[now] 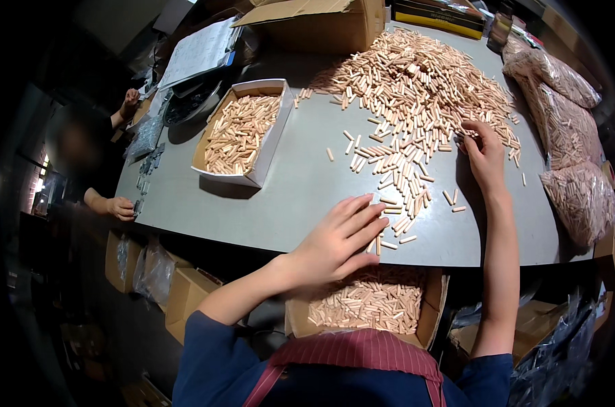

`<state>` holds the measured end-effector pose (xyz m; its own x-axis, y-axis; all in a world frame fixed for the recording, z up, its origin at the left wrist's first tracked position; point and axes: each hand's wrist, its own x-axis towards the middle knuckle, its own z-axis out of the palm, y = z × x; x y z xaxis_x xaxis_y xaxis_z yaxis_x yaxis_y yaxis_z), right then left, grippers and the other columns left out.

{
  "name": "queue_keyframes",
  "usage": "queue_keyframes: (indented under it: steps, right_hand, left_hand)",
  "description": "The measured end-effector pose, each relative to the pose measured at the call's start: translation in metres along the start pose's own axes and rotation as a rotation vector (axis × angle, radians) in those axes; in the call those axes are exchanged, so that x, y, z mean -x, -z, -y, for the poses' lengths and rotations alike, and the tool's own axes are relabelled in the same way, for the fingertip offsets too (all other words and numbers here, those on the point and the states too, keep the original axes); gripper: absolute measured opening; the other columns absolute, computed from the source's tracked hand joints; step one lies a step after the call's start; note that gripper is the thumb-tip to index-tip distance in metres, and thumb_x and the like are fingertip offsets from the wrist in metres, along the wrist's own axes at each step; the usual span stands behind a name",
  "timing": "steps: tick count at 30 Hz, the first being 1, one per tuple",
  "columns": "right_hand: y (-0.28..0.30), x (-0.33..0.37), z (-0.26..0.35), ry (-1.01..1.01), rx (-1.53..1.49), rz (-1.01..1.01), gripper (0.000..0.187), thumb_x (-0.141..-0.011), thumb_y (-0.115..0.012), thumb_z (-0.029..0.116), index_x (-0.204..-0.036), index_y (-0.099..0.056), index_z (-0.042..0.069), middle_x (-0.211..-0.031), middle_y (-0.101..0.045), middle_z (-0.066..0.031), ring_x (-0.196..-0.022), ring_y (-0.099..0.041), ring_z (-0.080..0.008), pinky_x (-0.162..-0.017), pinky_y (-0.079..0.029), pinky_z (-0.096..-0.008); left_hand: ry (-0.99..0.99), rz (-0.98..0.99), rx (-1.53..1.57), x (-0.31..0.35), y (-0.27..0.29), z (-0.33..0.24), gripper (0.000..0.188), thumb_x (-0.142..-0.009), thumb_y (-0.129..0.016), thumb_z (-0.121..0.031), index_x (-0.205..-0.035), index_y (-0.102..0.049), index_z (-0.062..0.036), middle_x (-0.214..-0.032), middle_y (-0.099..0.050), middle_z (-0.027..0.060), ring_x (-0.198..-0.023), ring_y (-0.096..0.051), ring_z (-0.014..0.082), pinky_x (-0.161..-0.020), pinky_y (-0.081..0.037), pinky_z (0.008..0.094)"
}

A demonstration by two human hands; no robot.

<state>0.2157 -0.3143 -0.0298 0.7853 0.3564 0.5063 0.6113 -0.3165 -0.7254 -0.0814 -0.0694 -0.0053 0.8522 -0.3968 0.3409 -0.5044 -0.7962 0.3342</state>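
Note:
Many small wooden dowel pins [416, 74] lie heaped on the grey table, with a looser trail of them running toward the near edge. My left hand [338, 237] is open, palm down, its fingers stretched out beside the dowels at the end of that trail. At the right flank of the heap is my right hand [485, 154], fingers bent and thumb apart from the index finger; nothing shows held in it. Below the table edge, in front of my apron, a cardboard box [431, 308] contains more dowels, partly hidden by my left hand and the apron.
A white-sided box [270, 146] of dowels stands on the table [301, 210] at left. Filled plastic bags [572, 136] line the right edge. At the back are a large carton [314, 30] and a clipboard [197, 54]. A co-worker's hand [122, 208] rests at the left edge.

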Motion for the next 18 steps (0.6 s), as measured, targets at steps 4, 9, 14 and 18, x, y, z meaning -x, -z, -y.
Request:
queue_keyframes:
  steps: [4,9,14,18]
  right_hand:
    - [0.001,0.000,-0.008,-0.016,0.000,0.009,0.024,-0.096,-0.061,0.000,-0.118,-0.070,-0.001,-0.108,-0.071,-0.0074,-0.083,-0.071,-0.0121,-0.076,-0.057,-0.0265]
    - [0.003,0.000,-0.013,0.019,0.021,-0.004,0.020,-0.093,-0.061,-0.002,-0.110,-0.071,-0.002,-0.104,-0.069,-0.0067,-0.080,-0.070,-0.0129,-0.074,-0.056,-0.0262]
    - [0.003,-0.002,-0.001,0.037,0.082,0.000,0.021,-0.089,-0.061,0.000,-0.107,-0.073,0.001,-0.103,-0.071,-0.0117,-0.085,-0.071,-0.0227,-0.079,-0.056,-0.0308]
    - [0.000,0.000,-0.003,0.031,0.046,-0.038,0.024,-0.090,-0.061,0.000,-0.111,-0.072,0.001,-0.107,-0.071,-0.0124,-0.087,-0.071,-0.0232,-0.080,-0.057,-0.0324]
  left_hand:
    - [0.078,-0.251,0.109,-0.028,-0.015,-0.013,0.023,-0.089,-0.077,-0.015,-0.109,-0.071,-0.0041,-0.119,-0.065,0.0123,-0.110,-0.060,0.0337,-0.096,-0.049,0.0435]
    - [0.134,-0.219,-0.012,-0.054,-0.033,-0.018,0.016,-0.086,-0.076,-0.015,-0.094,-0.066,-0.0054,-0.101,-0.060,0.0104,-0.102,-0.055,0.0314,-0.090,-0.046,0.0424]
    - [0.145,-0.235,-0.090,-0.049,-0.030,-0.017,0.014,-0.085,-0.076,-0.012,-0.093,-0.066,-0.0050,-0.101,-0.063,0.0113,-0.101,-0.059,0.0336,-0.090,-0.049,0.0440]
    - [0.160,-0.295,-0.083,-0.042,-0.010,-0.005,0.011,-0.086,-0.075,-0.010,-0.093,-0.068,-0.0047,-0.102,-0.067,0.0114,-0.100,-0.062,0.0342,-0.088,-0.050,0.0440]
